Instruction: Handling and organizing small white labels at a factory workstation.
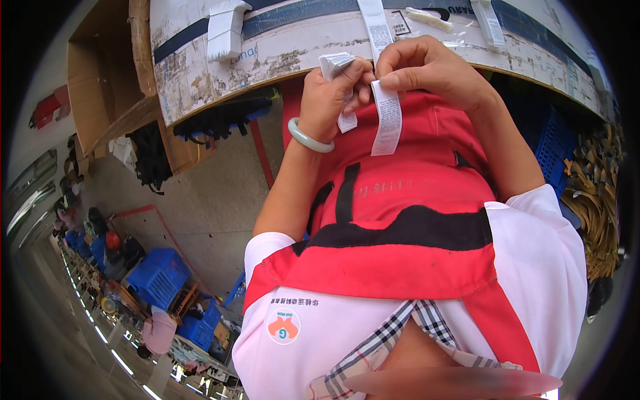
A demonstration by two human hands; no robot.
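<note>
We held our hands closed in front of our red apron (400, 200): the left hand (330, 100) gripped a stack of white labels (335, 63), the right hand (430, 67) pinched one long label (387, 120). Beyond lay the worn surface (280, 47).

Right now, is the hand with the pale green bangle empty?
No, the left hand, which wears the pale green bangle, holds a small stack of white labels between its fingertips.

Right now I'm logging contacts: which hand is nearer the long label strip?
Right. The right hand pinches the top of the label strip; the left hand, holding a stack of labels, is just beside it.
</note>
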